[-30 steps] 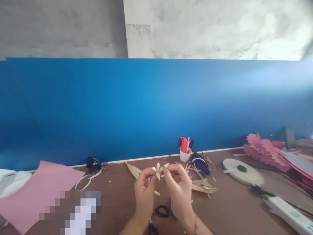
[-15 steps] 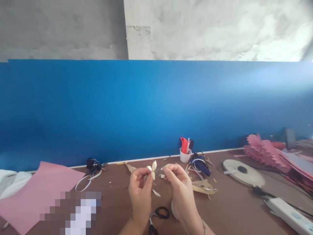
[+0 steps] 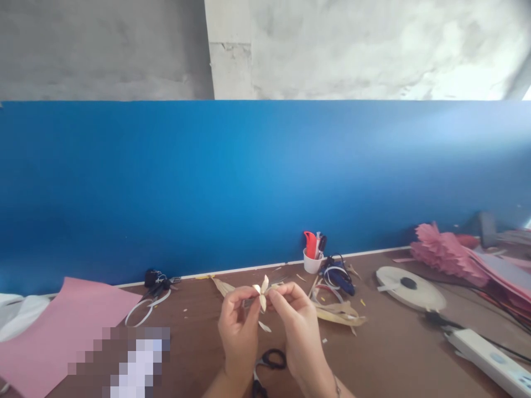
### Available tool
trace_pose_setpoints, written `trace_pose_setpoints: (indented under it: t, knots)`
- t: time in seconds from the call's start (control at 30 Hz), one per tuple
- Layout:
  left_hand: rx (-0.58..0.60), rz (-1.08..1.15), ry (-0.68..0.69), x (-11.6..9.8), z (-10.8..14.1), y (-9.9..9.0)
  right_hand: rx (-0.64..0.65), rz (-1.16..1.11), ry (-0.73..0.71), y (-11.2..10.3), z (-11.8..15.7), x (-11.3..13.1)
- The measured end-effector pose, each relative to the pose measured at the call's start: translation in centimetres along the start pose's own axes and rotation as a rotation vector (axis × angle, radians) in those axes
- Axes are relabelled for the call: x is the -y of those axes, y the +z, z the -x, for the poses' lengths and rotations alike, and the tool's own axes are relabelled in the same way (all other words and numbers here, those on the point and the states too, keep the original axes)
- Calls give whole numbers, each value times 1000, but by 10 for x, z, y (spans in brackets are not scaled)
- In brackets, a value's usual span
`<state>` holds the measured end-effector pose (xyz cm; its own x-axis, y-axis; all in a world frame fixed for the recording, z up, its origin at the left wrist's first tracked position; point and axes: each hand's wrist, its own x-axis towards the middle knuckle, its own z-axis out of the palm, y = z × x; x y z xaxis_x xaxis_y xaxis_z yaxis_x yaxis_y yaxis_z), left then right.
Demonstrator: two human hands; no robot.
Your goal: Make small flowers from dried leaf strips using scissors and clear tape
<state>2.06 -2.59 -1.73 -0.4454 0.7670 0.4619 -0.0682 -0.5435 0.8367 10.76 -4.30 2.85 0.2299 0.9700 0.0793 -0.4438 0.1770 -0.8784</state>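
Observation:
A small flower of pale, dried husk-like petals [image 3: 263,296] is held above the brown table. My left hand [image 3: 238,329] pinches it from the left, between thumb and forefinger. From the right, the closed thumb and forefinger of my right hand [image 3: 302,331] meet the flower's edge; what they pinch looks like a pale petal, mostly covered by the fingertips. Beneath my hands lie black-handled scissors [image 3: 274,359], partly hidden by the wrists. A loose pale petal [image 3: 264,327] rests between the hands, and dried husk strips [image 3: 342,316] lie beyond the right hand.
At the back stands a white cup [image 3: 312,263] of pens beside a blue bundle [image 3: 342,279]. To the right are a white ribbon roll [image 3: 418,296], a power strip [image 3: 492,359] and pink ruffled paper [image 3: 443,251]. Pink sheet [image 3: 74,326] and black keys-like items [image 3: 157,284] lie left.
My right hand has moved left, bringing its fingertips against the flower. The left hand stays nearly in place, still pinching the flower. The view has shifted slightly.

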Motion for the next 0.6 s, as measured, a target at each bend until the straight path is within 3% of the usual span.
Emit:
trace_pose_setpoints:
  t: [0.6]
  knots:
    - [1,-209,196,4,-1,-4,2,8,-20,-1,1,-7]
